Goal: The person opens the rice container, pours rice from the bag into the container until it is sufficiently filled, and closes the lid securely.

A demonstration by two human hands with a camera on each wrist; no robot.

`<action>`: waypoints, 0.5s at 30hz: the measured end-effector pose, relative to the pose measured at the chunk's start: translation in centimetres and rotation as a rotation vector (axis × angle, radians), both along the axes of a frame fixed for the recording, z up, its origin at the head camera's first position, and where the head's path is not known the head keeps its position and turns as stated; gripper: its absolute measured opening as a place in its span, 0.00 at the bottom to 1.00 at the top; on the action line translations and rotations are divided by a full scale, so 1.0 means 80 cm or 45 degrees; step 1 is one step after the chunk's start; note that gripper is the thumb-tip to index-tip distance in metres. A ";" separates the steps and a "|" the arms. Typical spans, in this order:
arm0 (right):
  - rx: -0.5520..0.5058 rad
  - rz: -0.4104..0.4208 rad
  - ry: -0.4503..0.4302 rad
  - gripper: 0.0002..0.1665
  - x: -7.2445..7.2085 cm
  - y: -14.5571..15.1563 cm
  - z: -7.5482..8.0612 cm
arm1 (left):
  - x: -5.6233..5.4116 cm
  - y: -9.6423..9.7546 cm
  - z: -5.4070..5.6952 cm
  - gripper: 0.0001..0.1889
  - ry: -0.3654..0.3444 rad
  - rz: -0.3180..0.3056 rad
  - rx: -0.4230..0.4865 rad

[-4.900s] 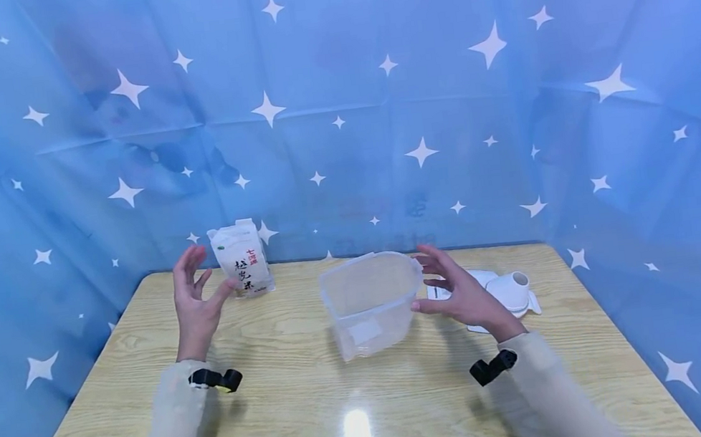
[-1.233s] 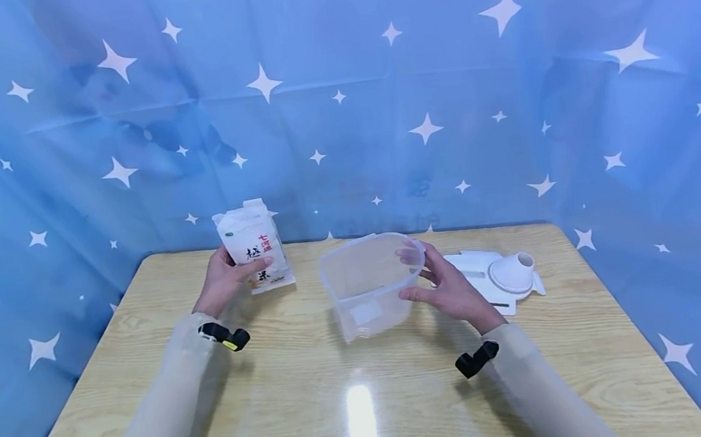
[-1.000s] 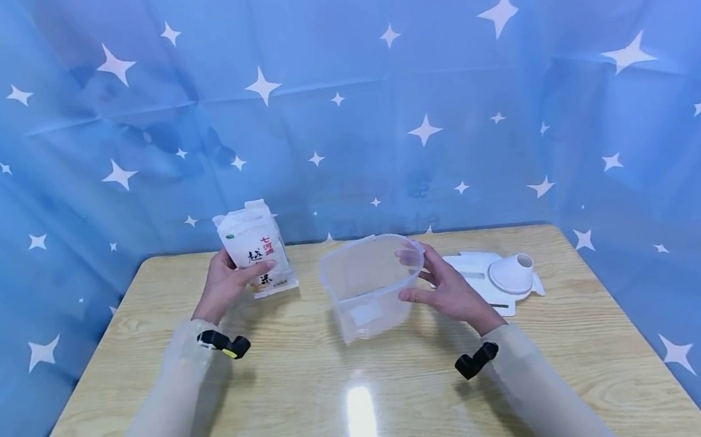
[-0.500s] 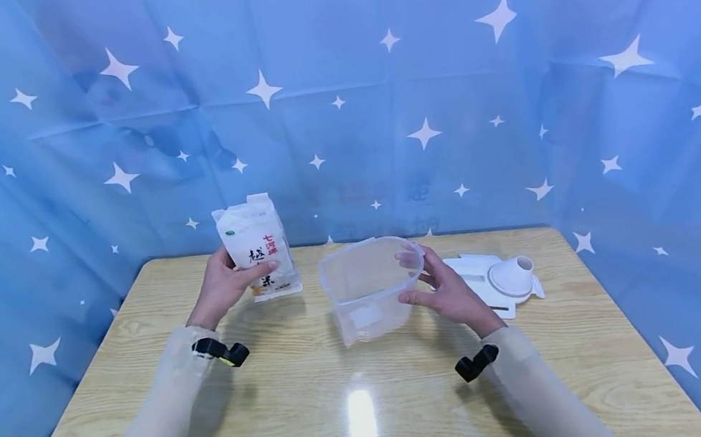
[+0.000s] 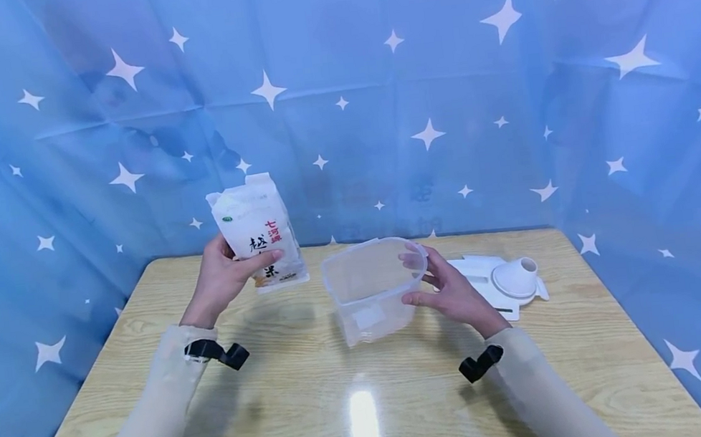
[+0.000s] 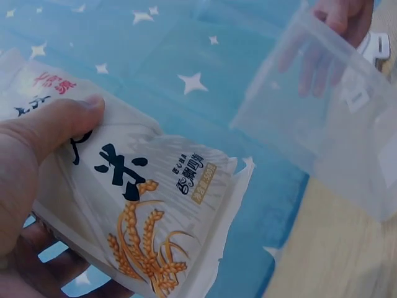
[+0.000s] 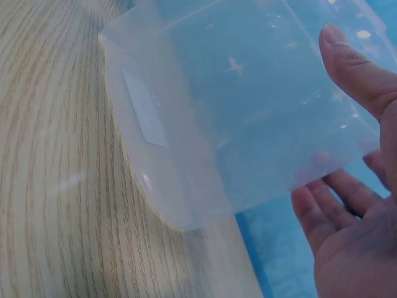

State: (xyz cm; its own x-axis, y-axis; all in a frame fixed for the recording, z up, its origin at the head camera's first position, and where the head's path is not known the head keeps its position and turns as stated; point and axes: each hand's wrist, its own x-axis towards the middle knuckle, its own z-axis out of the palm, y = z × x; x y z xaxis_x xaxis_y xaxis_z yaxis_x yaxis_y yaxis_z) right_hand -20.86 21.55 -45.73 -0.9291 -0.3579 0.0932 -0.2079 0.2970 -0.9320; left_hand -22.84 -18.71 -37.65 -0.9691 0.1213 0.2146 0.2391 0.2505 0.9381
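Note:
A white bag of rice (image 5: 254, 211), printed with Chinese characters and golden ears, is held up off the table by my left hand (image 5: 222, 280). In the left wrist view the thumb presses the front of the rice bag (image 6: 133, 171) and the fingers go behind it. My right hand (image 5: 457, 298) grips the right side of a clear plastic container (image 5: 374, 314), thumb towards me and fingers on the far side. The container rests tilted on the table, its wide mouth facing up. In the right wrist view, a pale label shows on the container (image 7: 186, 124).
A white flat part with a round spout (image 5: 516, 277) lies behind the right hand, partly hidden by it. The wooden table (image 5: 295, 412) ends at a blue star-patterned curtain (image 5: 340, 126) at the back and both sides.
Both hands were apart from the things at first; the left then took hold of the rice bag and the right the container. Over the last second the bag has risen; the container stays put.

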 end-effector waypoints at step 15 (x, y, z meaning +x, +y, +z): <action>0.012 -0.004 0.006 0.54 0.003 0.008 0.012 | 0.023 0.030 0.054 0.29 0.100 -0.050 -0.003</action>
